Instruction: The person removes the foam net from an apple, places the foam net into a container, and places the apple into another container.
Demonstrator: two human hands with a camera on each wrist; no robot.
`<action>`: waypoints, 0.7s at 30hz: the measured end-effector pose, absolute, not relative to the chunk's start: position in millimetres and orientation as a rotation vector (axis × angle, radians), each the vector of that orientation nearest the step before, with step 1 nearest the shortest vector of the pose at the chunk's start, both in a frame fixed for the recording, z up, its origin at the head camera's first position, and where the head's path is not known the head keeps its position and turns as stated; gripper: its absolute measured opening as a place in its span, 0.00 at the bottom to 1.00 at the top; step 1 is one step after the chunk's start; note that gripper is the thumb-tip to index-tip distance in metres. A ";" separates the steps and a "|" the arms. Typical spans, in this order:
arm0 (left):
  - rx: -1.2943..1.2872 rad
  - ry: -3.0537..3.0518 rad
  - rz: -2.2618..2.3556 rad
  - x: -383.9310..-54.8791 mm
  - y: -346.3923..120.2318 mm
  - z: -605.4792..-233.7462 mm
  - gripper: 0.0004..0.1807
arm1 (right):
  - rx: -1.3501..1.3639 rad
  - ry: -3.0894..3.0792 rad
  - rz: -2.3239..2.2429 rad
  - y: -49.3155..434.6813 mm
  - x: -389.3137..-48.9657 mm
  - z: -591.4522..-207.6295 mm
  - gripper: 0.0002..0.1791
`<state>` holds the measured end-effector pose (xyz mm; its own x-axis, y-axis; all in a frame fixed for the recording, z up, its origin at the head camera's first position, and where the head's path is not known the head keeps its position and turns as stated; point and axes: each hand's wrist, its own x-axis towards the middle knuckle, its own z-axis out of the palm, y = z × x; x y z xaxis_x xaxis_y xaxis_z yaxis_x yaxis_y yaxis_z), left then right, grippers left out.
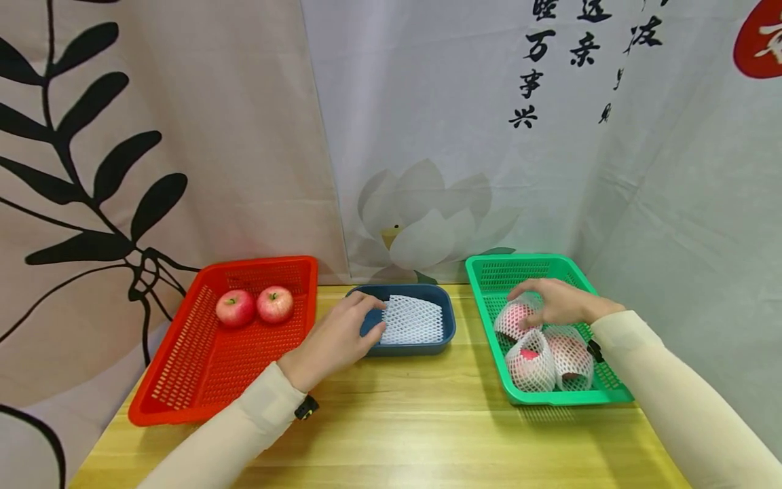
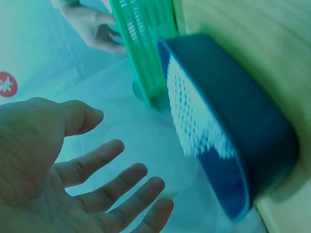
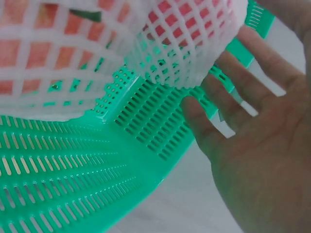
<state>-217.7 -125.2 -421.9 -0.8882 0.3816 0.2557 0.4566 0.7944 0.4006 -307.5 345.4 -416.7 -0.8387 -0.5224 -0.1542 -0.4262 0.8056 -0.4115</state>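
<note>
Looking in from my remote station, I see the red basket (image 1: 208,360) at left on the counter (image 1: 427,421), two bare apples (image 1: 275,304) near its back. Next, my left hand (image 1: 339,333) hangs wide and holding nothing by the left end of the blue tray (image 1: 409,350), where white foam netting (image 1: 415,322) lies. Rightmost, the green basket (image 1: 501,272) holds three netted fruits (image 1: 531,363); my right hand (image 1: 565,302) is at the rear one, fingers loosely extended beside its net; I cannot tell whether they touch.
</note>
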 end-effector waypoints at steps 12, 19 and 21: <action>-0.861 -2.666 -0.801 -205.3 -74.5 -439.6 0.19 | -0.930 2.684 -0.337 341.0 -315.0 -431.4 0.37; -0.978 -2.615 -0.839 -198.2 -41.8 -455.6 0.20 | -0.889 2.694 -0.263 337.0 -318.3 -435.6 0.34; -1.003 -2.605 -0.835 -197.7 -32.8 -460.5 0.21 | -0.880 2.694 -0.259 335.8 -319.0 -435.4 0.33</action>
<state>-197.7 -32.8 -460.5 -0.7403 0.5426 0.3969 0.6723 0.6040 0.4281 -319.0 335.8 -435.4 -0.7698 -0.5990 -0.2206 -0.5461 0.7969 -0.2583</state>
